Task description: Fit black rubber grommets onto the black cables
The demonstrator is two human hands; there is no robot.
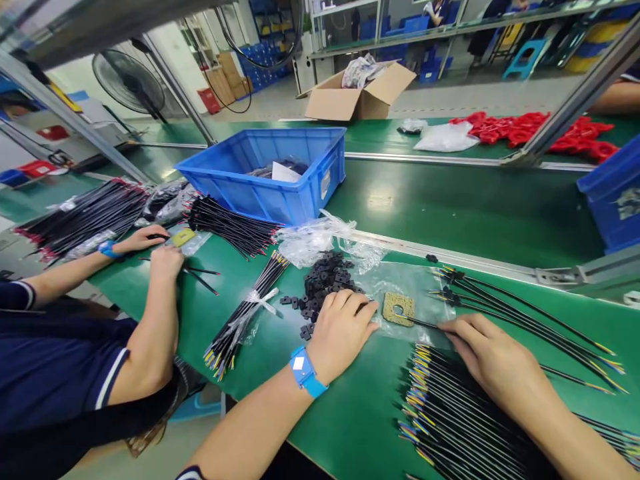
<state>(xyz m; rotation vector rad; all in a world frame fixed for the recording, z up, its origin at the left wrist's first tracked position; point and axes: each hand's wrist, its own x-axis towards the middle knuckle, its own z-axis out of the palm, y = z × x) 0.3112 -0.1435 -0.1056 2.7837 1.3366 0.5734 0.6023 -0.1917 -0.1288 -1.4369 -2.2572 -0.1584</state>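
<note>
My right hand (483, 343) pinches a black cable (424, 323), whose tip lies over the yellowish sponge (399, 309) with a round hole in its middle. The sponge rests on a clear plastic bag (425, 283). My left hand (343, 333), with a blue wrist strap (306, 373), is bent beside the heap of small black parts (327, 273); a dark spot shows between thumb and forefinger, too small to name. Below my right hand lie many black cables (465, 407) with coloured wire ends. Several cables (530, 313) with black pieces on their ends lie farther right.
A tied cable bundle (245, 313) lies left of the heap. Behind stands a blue bin (320, 177) with crumpled plastic (320, 237) before it. At left, a co-worker's hands (167, 260) work near another sponge (183, 237). Metal posts (575, 87) frame the bench; another blue bin (613, 193) stands right.
</note>
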